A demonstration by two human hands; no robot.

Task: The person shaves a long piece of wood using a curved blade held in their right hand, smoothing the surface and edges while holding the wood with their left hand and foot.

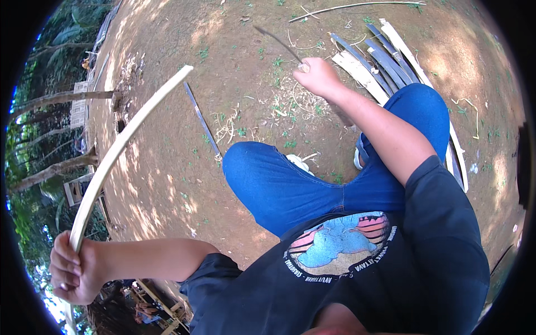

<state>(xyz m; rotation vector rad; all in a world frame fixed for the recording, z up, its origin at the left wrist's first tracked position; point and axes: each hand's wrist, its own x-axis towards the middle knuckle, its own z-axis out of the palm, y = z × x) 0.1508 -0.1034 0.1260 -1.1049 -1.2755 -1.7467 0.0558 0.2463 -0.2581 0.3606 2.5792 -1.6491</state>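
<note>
Out at the left, my left hand (72, 268) is wrapped round a long pale strip, likely split bamboo (120, 142). The strip rises from the fist and bends toward the upper middle, with its other end running on below the hand. My right hand (319, 77) is closed round the handle of a knife (282, 44) above the ground ahead of my knees. Its thin dark blade points up and left, apart from the pale strip. Both arms are spread wide.
Beyond my right knee lies a pile of split strips (391, 64), some dark, some pale. A dark flat strip (202, 120) rests on the dirt ground (234, 50) near my left knee. Thin shavings (293, 103) are scattered ahead. Tree trunks (61, 100) stand at the left.
</note>
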